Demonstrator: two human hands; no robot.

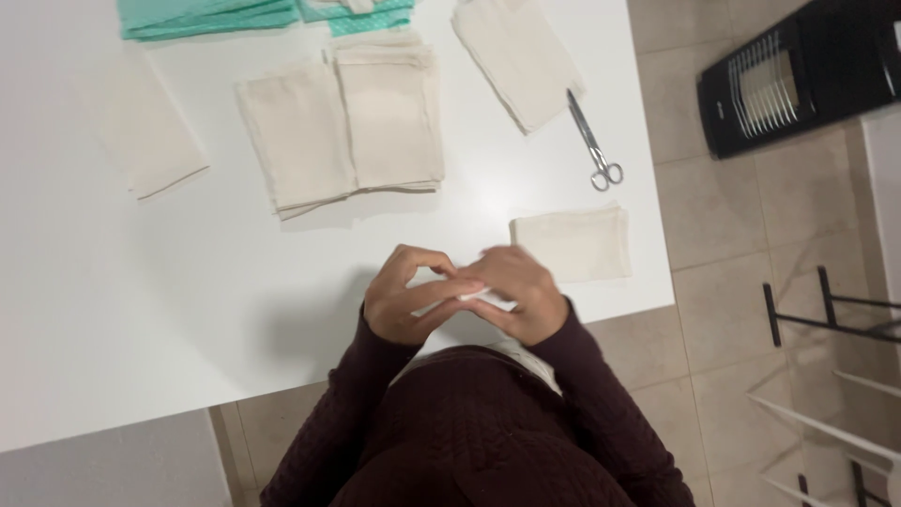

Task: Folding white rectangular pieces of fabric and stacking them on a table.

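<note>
We have both hands together at the near edge of the white table [113,310]. Our left hand [408,293] and right hand [516,289] pinch a small white piece [466,297] between their fingertips; it is mostly hidden, so we cannot tell whether it is cloth or paper. Both hands are curled around it, neither one slack.

To handle it well, we judge that a light grip at the edges, with the piece kept low over the table, gives the cleanest result.

Just right of our right hand lies a single cream cloth rectangle [574,244], soft and matte, with slightly frayed edges. Farther off sit two overlapping stacks of cream cloth [343,127], another cream piece [518,56] far right, and one more [150,131] at the left. Steel scissors [593,141] lie closed near the right edge. Teal dotted fabric [206,17] is folded at the far side.
</note>
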